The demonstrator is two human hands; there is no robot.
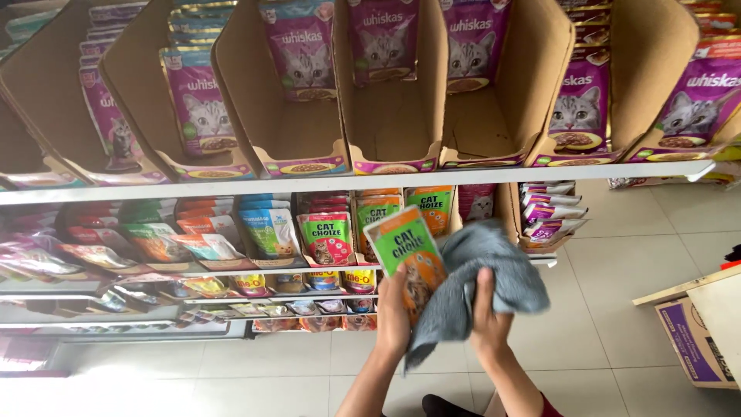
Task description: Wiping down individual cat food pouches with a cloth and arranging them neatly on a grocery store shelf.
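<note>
Glossy green-and-orange flat foil pouch, rectangular, printed with a cat, sits tilted at frame centre. Left hand is closed around its lower edge, fingers wrapped. Soft grey-blue crumpled cloth lies against the pouch at its 3 o'clock; right hand is clenched on the cloth's folds. White metal shelf edge and brown cardboard display trays lie at 12 o'clock.

White shelf carries cardboard trays of purple pet-food pouches.
</note>
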